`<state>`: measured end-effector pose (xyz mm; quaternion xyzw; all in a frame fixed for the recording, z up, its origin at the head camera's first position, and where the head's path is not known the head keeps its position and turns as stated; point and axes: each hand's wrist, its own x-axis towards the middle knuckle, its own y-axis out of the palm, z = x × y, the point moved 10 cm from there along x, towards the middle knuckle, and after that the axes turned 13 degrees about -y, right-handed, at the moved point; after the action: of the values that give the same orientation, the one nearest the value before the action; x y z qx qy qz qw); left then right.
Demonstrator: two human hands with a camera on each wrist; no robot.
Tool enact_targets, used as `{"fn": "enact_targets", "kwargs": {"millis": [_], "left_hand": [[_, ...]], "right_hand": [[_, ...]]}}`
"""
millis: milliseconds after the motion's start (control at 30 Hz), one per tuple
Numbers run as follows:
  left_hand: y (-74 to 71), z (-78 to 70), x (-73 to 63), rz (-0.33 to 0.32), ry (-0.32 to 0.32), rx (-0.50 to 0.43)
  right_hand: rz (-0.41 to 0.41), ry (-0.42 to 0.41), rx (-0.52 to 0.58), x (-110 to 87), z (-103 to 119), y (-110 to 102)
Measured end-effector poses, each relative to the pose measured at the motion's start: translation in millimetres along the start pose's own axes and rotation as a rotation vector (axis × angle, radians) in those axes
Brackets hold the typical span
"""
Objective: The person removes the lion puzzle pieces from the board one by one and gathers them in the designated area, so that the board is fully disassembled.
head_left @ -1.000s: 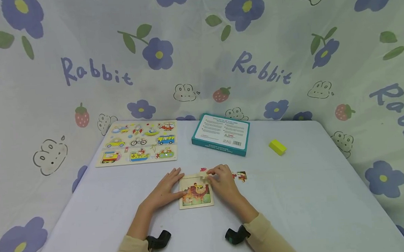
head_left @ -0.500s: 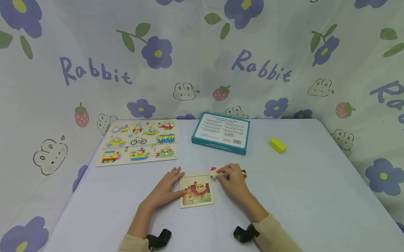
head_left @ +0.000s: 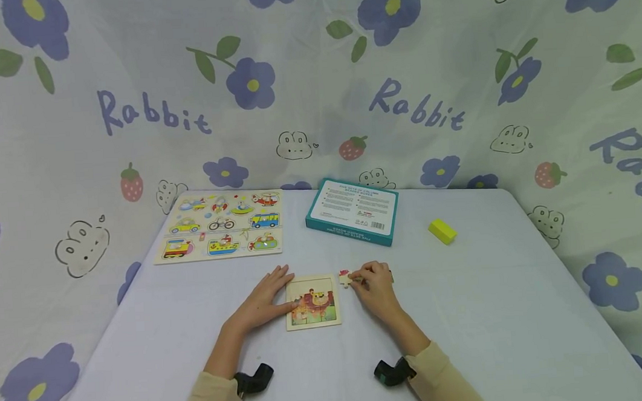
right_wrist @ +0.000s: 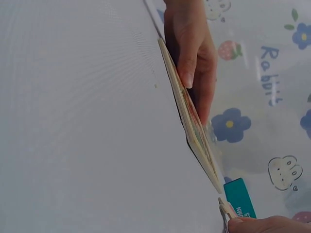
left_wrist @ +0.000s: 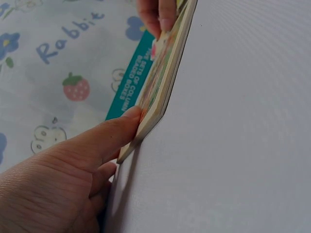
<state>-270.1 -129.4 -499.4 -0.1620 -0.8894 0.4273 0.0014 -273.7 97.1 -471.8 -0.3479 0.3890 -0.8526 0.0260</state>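
Observation:
A small square wooden puzzle tray (head_left: 310, 285) lies on the white table, with lion-picture pieces filling its lower part and bare wood across the top. My left hand (head_left: 265, 301) rests at its left side, thumb on the picture and the other fingers stretched along the edge. To the right of the tray, my right hand (head_left: 379, 289) pinches a jigsaw piece (head_left: 344, 278) with a pink patch between thumb and fingertips. The right wrist view shows this piece (right_wrist: 226, 209) near the tray's corner. Something dark, mostly hidden, peeks out behind the right hand.
A wooden vehicle puzzle board (head_left: 219, 231) lies at the back left. Beside it is a teal box (head_left: 352, 212) with a printed white label, and a yellow block (head_left: 442, 231) sits farther right. A flower-and-rabbit patterned curtain (head_left: 315, 86) hangs behind the table.
My right hand has moved right from the tray's upper right corner, taking the jigsaw piece along and covering the loose pieces there. My left hand has stayed on the tray.

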Motion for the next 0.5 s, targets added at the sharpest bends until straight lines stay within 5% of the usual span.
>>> {"fn": "enact_targets", "kwargs": {"millis": [500], "left_hand": [[-0.3,-1.0,0.3,0.002,-0.002,0.005]], "right_hand": [[0.014,0.01,-0.022,-1.6,-1.4,2.1]]}}
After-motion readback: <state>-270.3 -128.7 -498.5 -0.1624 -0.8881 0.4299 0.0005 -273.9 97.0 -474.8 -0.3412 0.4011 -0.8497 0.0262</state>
